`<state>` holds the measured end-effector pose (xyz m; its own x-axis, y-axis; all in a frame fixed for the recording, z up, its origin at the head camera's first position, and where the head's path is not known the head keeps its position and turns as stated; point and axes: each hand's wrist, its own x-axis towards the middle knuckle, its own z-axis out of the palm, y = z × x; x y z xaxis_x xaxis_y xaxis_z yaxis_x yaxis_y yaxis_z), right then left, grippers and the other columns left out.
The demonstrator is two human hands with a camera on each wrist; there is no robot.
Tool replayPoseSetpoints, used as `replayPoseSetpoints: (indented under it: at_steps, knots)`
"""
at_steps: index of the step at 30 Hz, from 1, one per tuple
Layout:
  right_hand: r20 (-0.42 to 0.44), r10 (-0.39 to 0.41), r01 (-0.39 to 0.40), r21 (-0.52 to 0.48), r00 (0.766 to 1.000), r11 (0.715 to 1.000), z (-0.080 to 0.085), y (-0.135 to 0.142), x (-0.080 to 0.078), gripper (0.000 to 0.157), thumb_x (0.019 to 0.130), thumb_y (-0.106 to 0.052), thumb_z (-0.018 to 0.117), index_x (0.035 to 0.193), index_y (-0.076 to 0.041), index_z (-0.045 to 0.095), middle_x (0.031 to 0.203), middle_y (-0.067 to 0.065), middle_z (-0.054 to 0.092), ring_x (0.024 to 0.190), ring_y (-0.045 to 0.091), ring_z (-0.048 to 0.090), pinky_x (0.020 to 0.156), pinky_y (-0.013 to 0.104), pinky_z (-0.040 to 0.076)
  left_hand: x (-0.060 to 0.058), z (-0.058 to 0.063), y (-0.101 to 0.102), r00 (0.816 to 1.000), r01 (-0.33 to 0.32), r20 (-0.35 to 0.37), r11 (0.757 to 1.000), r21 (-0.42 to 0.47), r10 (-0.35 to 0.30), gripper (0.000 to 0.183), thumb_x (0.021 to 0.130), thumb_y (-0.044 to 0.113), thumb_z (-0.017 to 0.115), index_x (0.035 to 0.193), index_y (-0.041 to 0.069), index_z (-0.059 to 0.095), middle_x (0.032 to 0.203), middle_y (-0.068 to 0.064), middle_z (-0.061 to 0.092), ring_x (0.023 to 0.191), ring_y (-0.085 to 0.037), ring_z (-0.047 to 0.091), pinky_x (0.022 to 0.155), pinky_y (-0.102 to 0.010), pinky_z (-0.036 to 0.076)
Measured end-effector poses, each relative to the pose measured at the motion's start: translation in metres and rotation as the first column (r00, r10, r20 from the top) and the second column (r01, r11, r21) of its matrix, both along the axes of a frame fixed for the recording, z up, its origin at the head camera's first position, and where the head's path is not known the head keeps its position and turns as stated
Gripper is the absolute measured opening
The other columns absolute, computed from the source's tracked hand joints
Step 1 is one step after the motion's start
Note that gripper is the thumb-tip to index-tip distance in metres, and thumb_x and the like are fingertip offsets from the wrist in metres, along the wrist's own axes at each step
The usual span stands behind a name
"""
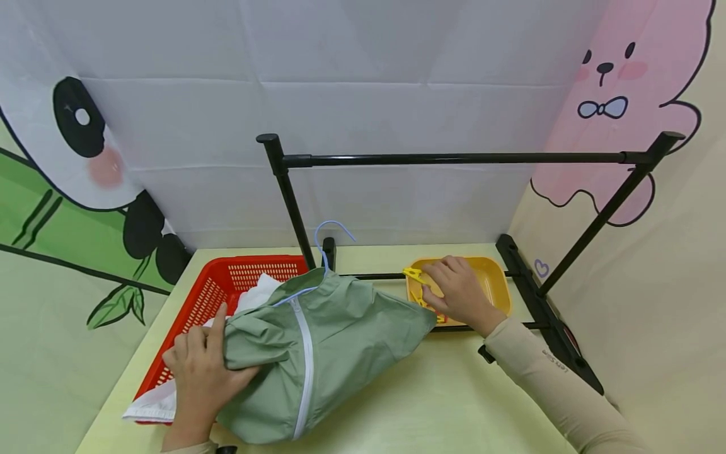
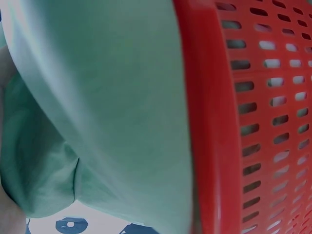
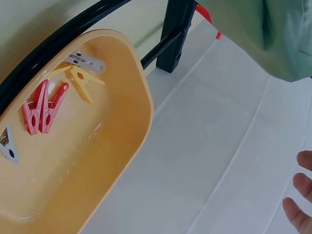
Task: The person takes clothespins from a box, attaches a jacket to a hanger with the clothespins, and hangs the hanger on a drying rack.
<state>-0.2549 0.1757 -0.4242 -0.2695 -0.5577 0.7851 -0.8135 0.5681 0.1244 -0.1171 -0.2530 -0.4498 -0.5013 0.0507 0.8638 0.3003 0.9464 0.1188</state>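
Where a red perforated plastic basket [image 1: 266, 270] stands beside your left hand [image 1: 198, 366], that hand's thumb and fingers are spread against a sage-green, white-zipped jacket [image 1: 346, 334] on a thin blue hanger [image 1: 334, 222]. Right of it, your right hand [image 1: 456, 287] pinches a yellow plastic clothespin [image 1: 416, 275] above a yellow rectangular plastic tray [image 1: 495, 287].

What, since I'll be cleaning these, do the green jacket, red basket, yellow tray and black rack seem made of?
Green jacket: thin, matte fabric, judging by its soft creases; fiber unclear.
Red basket: probably smooth plastic, with regular slots and a rounded rim.
Yellow tray: likely glossy plastic, with bright highlights inside.
Black rack: glossy metal or plastic; its bar reflects light, core unclear.
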Motion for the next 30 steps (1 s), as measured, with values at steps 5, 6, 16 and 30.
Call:
replayPoseSetpoints:
  at_steps: [5,6,16,30]
  knots:
    - [-0.004,0.011,-0.011,0.006,1.0,1.0,0.003,-0.003,0.003,0.04,0.1,-0.03,0.042,0.099,0.001,0.067,0.084,0.012,0.066,0.073,0.029,0.052,0.07,0.045,0.046,0.0,0.0,-0.001,1.0,0.0,-0.005,1.0,-0.005,0.0,0.092,0.083,0.076,0.044,0.138,0.003,0.054,0.083,-0.023,0.044,0.069,-0.043,0.035,0.059,-0.052,0.019]
    - [-0.009,0.016,-0.016,0.007,1.0,1.0,0.004,-0.004,0.004,0.04,0.1,-0.03,0.042,0.099,0.001,0.067,0.084,0.012,0.066,0.073,0.029,0.052,0.07,0.045,0.046,0.0,0.0,-0.001,1.0,0.0,-0.005,1.0,-0.005,0.0,0.092,0.083,0.076,0.044,0.138,0.003,0.054,0.083,-0.023,0.044,0.069,-0.043,0.035,0.059,-0.052,0.019]
    - [-0.056,0.073,-0.071,0.026,0.996,0.997,0.012,-0.012,0.011,0.037,0.101,-0.027,0.044,0.102,0.001,0.067,0.087,0.01,0.068,0.074,0.028,0.054,0.071,0.043,0.047,-0.001,-0.001,-0.001,1.0,0.005,-0.006,1.0,-0.004,-0.005,0.092,0.083,0.076,0.044,0.139,0.003,0.054,0.083,-0.023,0.044,0.069,-0.043,0.035,0.06,-0.051,0.019]
    - [-0.074,0.122,-0.117,0.064,0.99,0.991,0.023,-0.023,0.019,0.038,0.104,-0.028,0.043,0.109,0.001,0.067,0.088,0.009,0.067,0.076,0.026,0.056,0.072,0.04,0.046,0.0,0.001,0.0,1.0,0.009,0.007,1.0,-0.001,-0.009,0.093,0.083,0.077,0.043,0.139,0.003,0.054,0.084,-0.023,0.045,0.069,-0.043,0.036,0.06,-0.053,0.019]
